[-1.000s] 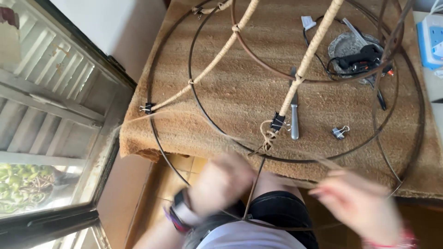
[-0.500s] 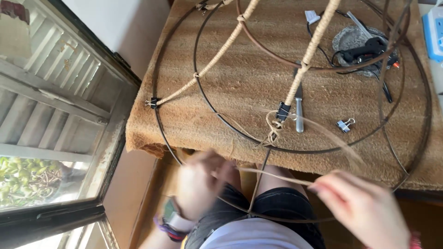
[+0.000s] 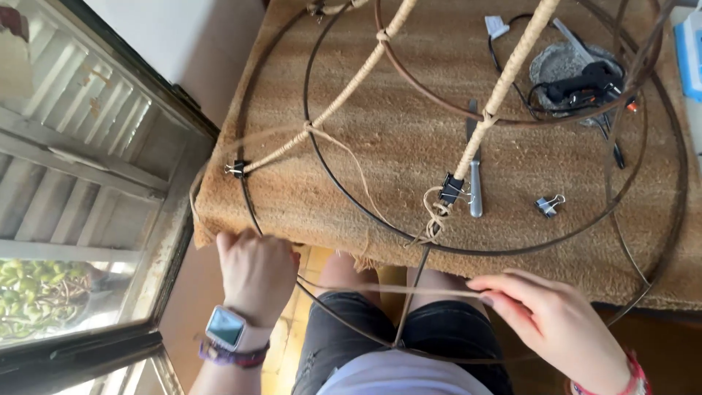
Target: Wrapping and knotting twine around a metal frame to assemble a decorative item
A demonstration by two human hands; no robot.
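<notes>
A large metal wire frame (image 3: 311, 157) of concentric rings and spokes lies over a brown mat-covered table (image 3: 409, 146), its near edge over my lap. Two spokes (image 3: 504, 80) are wrapped in pale fibre cord, each wrap ending at a black binder clip (image 3: 451, 188). A loose strand of cord (image 3: 380, 290) runs taut between my hands, below a knot on the bare spoke (image 3: 436, 213). My left hand (image 3: 257, 271), wearing a watch, is closed on the strand near the frame's outer ring. My right hand (image 3: 548, 322) pinches the strand's other end.
On the table sit a silver-handled tool (image 3: 475, 175), a loose binder clip (image 3: 548, 205), a black glue gun with cable on a grey dish (image 3: 585, 77) and a blue box (image 3: 689, 51). A window with louvres (image 3: 80, 183) is at the left.
My left hand has moved left toward the outer ring, drawing the strand taut. The right hand stays at the right, holding the other end. The view has shifted slightly.
</notes>
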